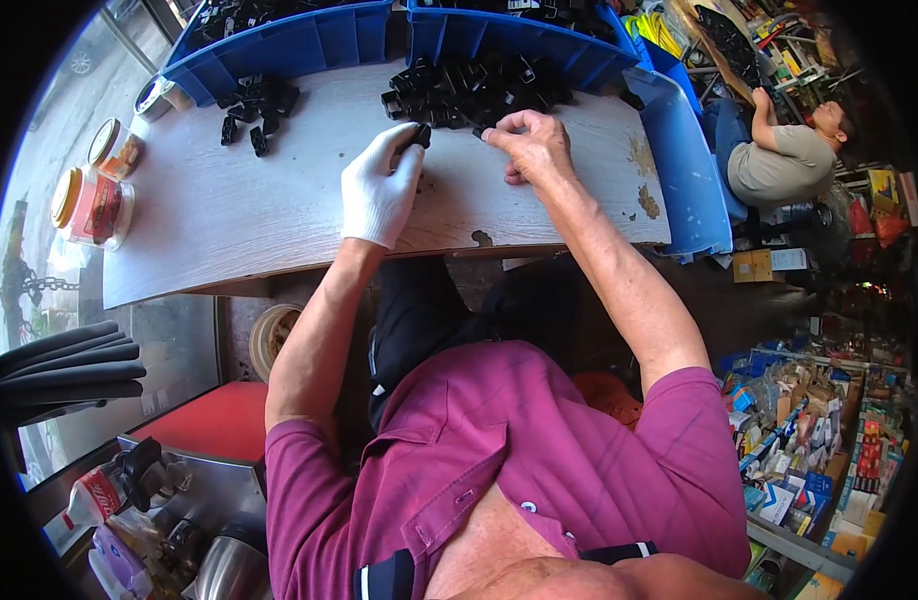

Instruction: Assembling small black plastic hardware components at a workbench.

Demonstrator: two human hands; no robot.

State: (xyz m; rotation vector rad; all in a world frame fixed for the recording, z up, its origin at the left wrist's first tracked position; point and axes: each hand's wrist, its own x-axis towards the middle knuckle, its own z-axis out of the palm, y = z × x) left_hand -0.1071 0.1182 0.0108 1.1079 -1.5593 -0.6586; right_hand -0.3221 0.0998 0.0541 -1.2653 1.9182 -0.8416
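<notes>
My left hand [377, 195] wears a white knitted glove and is closed around a small black plastic part [420, 136], which shows at thumb and fingertips. To its right, my bare right hand [537, 150] pinches thumb and forefinger together. A small dark piece [479, 131] sits at those fingertips, its shape hard to make out. Both hands are above the pale wood-grain table [269, 205], a short way apart. Just beyond them lies a heap of black plastic parts [469, 88]. A smaller heap of similar parts [259, 105] is farther left.
Two blue bins [289, 48] [524, 45] line the table's far edge, holding black parts. A lighter blue bin [684, 165] stands against the right edge. Lidded jars [91, 205] are at the left. Another person [784, 160] sits beyond, at the right. Shelves of packages [809, 440] fill the lower right.
</notes>
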